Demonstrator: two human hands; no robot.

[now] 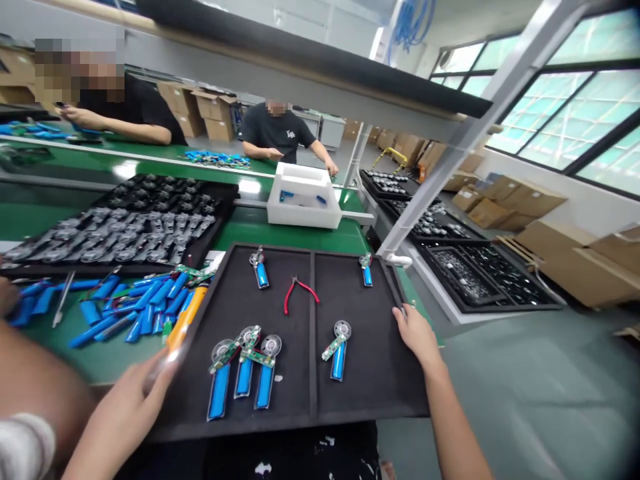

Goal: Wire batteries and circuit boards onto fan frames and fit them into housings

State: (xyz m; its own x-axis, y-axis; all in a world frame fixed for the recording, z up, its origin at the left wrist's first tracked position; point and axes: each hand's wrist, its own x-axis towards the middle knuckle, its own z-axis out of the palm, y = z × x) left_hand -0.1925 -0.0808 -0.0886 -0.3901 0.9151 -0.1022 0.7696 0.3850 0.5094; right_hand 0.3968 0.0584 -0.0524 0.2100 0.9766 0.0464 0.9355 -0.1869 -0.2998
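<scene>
A black divided tray (290,420) lies in front of me, tilted in view. My right hand (417,333) grips its right edge, thumb on top. My left hand (133,400) is at the tray's left edge, closed round a yellow-orange tool (187,320) with a clear end. In the tray's left part are red-handled pliers (295,293), a blue battery unit (261,273) at the back, and three more units (243,373) with round speakers and green boards near the front. Its right part holds one unit (339,360) in front and one (367,273) at the back.
Loose blue batteries (145,307) are heaped left of the tray, below a tray of speaker parts (125,233). A white foam box (304,213) stands behind. A forearm (40,373) reaches in at left. Two people sit across the green bench; a slanted post (430,160) rises at right.
</scene>
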